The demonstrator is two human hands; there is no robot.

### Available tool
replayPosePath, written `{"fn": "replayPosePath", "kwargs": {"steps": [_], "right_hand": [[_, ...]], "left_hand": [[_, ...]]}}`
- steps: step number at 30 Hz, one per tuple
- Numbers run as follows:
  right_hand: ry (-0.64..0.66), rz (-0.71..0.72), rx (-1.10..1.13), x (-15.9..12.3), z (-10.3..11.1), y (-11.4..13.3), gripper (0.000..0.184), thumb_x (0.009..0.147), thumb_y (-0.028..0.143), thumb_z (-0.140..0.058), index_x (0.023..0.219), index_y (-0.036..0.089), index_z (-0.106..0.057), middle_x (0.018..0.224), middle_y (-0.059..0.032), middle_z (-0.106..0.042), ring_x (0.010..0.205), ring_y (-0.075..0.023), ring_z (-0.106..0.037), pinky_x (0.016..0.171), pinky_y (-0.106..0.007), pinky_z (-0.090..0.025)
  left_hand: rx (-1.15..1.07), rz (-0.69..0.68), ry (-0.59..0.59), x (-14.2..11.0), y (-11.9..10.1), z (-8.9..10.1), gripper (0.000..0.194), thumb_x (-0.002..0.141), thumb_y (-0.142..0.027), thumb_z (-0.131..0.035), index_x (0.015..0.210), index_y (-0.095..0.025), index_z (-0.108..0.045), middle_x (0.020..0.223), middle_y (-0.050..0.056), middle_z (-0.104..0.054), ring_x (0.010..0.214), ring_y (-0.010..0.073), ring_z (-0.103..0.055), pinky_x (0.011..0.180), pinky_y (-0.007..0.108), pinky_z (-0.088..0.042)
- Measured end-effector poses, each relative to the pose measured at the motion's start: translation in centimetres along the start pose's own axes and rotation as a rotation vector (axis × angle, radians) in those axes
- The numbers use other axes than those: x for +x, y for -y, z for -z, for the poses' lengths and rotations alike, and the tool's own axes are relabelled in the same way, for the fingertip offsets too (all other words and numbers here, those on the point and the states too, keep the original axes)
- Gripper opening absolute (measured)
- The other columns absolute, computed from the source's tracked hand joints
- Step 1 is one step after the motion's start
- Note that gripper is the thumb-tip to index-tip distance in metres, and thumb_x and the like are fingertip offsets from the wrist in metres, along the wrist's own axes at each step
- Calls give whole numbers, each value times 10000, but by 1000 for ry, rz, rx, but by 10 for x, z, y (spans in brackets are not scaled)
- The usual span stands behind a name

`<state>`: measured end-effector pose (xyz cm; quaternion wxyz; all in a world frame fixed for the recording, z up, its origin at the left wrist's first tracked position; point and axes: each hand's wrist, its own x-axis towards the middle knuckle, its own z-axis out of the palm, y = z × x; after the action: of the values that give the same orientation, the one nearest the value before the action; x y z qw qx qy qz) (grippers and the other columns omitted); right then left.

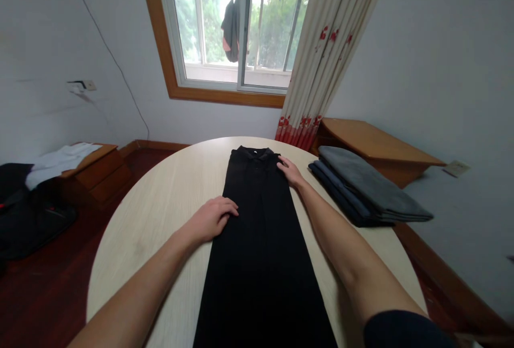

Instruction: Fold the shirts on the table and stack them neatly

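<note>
A black collared shirt (261,241) lies in a long, narrow fold down the middle of the round table, its collar (256,153) at the far end. The near end runs out of the bottom of the view. My left hand (216,216) rests at the shirt's left edge, its fingers loosely bent and lying on the cloth. Up by the collar, my right hand (289,171) touches the right shoulder edge with its fingers apart. Neither hand appears to grip the cloth.
Folded grey and dark blue clothes (369,184) are stacked on the right of the pale round table (160,203). Behind them stands a wooden desk (369,136) beside a curtain (321,59). A low wooden cabinet (98,174) and a black bag (36,225) are at left.
</note>
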<state>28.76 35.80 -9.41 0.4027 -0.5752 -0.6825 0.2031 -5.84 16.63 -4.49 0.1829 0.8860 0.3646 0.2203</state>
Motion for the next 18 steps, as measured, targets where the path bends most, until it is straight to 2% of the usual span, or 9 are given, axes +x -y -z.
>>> {"fn": "replayPosePath", "kwargs": {"steps": [3,6,9,14,18], "right_hand": [[85,66,120,-46,13,2,559,859,413,-575,1386,229,-599,1523,-82,-493,1440,-242,-404,1216,-439,-251],[167,125,103,-101,29,12,532,821,295,-592,1350,263,-633,1529,-57,-487,1466,-241,-366,1230,-466,-216],[242,176,34,-156,45,31,541,807,208,-555,1339,260,-643,1538,-66,-473,1455,-246,-386,1223,-491,-235],[341,286,-79,-231,69,65,502,833,174,-531,1311,251,-664,1507,-83,-509,1443,-270,-401,1197,-535,-278],[396,319,-77,-270,79,86,437,840,194,-591,1254,281,-698,1501,-83,-516,1462,-295,-367,1191,-581,-251]], "left_hand": [[29,92,12,-5,8,6,402,768,-15,-473,998,-208,-740,1241,54,-690,1190,223,-592,1100,421,-431],[27,159,45,-10,8,10,431,766,-44,-457,1044,-202,-745,1289,55,-674,1242,224,-576,1135,420,-411],[13,208,72,-14,5,12,435,762,-79,-454,1057,-194,-751,1334,68,-654,1266,238,-572,1145,431,-404],[-47,190,132,-26,-5,17,411,758,-120,-497,1072,-204,-748,1405,74,-611,1338,249,-526,1183,454,-351],[-87,95,213,-49,-22,19,471,752,-129,-585,1196,-230,-705,1464,75,-563,1401,267,-463,1195,506,-315]]}}
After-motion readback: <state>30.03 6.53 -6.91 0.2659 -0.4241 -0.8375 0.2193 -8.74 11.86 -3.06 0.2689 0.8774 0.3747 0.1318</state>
